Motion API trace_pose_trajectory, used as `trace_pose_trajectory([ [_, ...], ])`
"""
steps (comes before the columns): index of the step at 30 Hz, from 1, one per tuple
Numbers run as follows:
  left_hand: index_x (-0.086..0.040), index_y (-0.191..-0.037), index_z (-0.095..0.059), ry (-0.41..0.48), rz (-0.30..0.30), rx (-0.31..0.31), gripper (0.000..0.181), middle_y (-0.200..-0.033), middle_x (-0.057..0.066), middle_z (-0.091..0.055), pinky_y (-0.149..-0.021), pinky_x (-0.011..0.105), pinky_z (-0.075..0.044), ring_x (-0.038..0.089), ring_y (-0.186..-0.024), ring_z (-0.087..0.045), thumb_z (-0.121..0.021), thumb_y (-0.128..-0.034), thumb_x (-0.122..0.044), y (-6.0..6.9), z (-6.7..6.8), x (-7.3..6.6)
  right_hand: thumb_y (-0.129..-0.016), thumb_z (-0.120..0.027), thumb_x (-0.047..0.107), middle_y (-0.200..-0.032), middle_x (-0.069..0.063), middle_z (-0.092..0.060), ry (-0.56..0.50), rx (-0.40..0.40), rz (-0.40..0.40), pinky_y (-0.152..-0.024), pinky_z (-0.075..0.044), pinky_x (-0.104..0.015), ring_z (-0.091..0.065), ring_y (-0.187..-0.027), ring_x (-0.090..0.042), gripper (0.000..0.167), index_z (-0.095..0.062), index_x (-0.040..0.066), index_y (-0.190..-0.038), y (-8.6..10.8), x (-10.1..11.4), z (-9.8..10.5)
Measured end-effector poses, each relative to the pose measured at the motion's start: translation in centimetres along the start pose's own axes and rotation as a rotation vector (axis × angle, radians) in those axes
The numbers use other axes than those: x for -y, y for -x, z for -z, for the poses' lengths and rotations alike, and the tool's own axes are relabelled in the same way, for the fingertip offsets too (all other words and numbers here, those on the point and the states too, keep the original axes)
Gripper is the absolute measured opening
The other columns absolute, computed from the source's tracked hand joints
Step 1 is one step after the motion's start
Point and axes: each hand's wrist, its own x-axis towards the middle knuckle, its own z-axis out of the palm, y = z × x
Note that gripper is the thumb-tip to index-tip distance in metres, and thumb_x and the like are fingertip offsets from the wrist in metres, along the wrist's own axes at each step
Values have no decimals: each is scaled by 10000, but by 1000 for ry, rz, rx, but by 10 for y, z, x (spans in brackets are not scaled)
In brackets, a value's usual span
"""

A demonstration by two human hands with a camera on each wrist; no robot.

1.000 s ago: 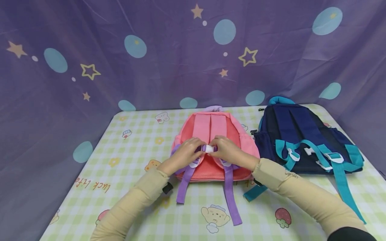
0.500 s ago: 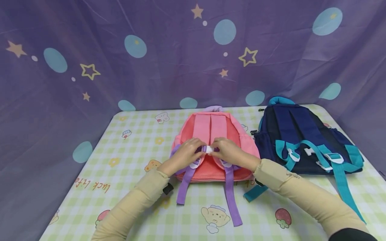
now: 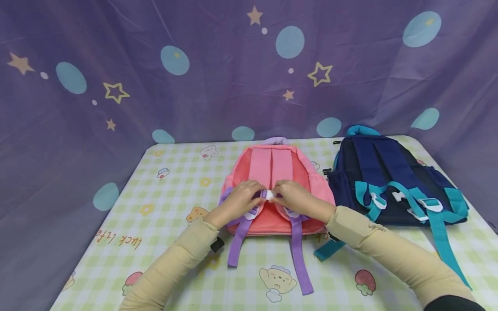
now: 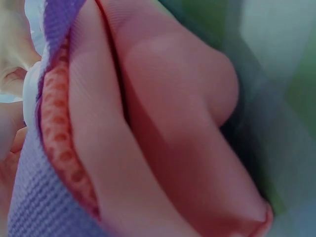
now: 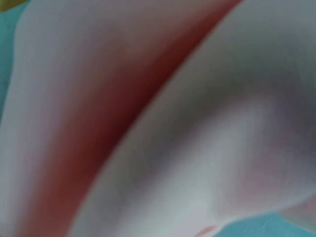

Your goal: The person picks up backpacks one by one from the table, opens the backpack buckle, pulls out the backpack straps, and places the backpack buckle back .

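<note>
A pink backpack [image 3: 282, 162] lies with its strap side up at the middle of the table. Over its back, a white buckle [image 3: 269, 195] on a purple strap sits between both hands. My left hand [image 3: 239, 199] pinches the strap and buckle from the left. From the right, my right hand [image 3: 297, 198] pinches the buckle's other end. Whether the buckle's halves are fully joined cannot be made out. The left wrist view shows the backpack's side [image 4: 163, 98] and a purple strap [image 4: 54, 192] close up. The right wrist view is mostly blurred pink fabric [image 5: 98, 98].
A navy backpack [image 3: 393, 160] with teal straps [image 3: 441, 233] and white buckles lies to the right, beside the pink one. Two purple strap ends [image 3: 298, 255] hang toward the front. A green checked cloth [image 3: 175, 242] covers the table; a purple curtain [image 3: 218, 86] stands behind.
Both hands have shifted slightly toward the front with the buckle. The right fingers sit closer against the white buckle than before. The backpacks have stayed in place.
</note>
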Motion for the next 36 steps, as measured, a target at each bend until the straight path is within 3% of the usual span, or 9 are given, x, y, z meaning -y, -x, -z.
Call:
trace_pose_trajectory([
  [9,-5,-1066,-648,-21,-57,4,244,-990,85,-657,-905,374,-458,228,-965,-607,-669,-870,-150,1,-2,-1,-849,-695,133,-753,-12,-594,-37,37,71,-653,-491,-232,-547,-690,-102,111,-721,25,-847,2,-5,1],
  [17,1,-1078,-648,-2,-40,11,255,-1002,91,-658,-921,386,-452,231,-975,-604,-664,-873,-150,2,-4,-1,-857,-690,144,-733,-7,-589,44,47,89,-640,-486,-232,-559,-681,-111,112,-724,38,-841,2,-3,1],
  [23,-2,-1079,-646,-12,-38,18,257,-1016,97,-657,-953,405,-443,242,-995,-601,-663,-874,-156,1,-4,-1,-848,-694,109,-764,-29,-613,21,70,125,-663,-506,-232,-582,-712,-122,105,-725,12,-874,1,-5,3],
  [31,-6,-1042,-653,-21,-56,1,231,-976,82,-656,-908,365,-458,223,-951,-600,-681,-859,-144,0,-7,0,-832,-687,41,-766,-37,-605,22,98,114,-628,-484,-219,-552,-693,-115,61,-716,-6,-859,1,-8,6],
  [36,-5,-1056,-659,37,-29,-12,240,-985,85,-659,-872,335,-488,214,-942,-607,-688,-854,-132,2,-5,3,-823,-688,28,-789,-46,-627,-3,98,54,-667,-519,-240,-597,-733,-130,68,-716,-8,-874,3,-8,8],
])
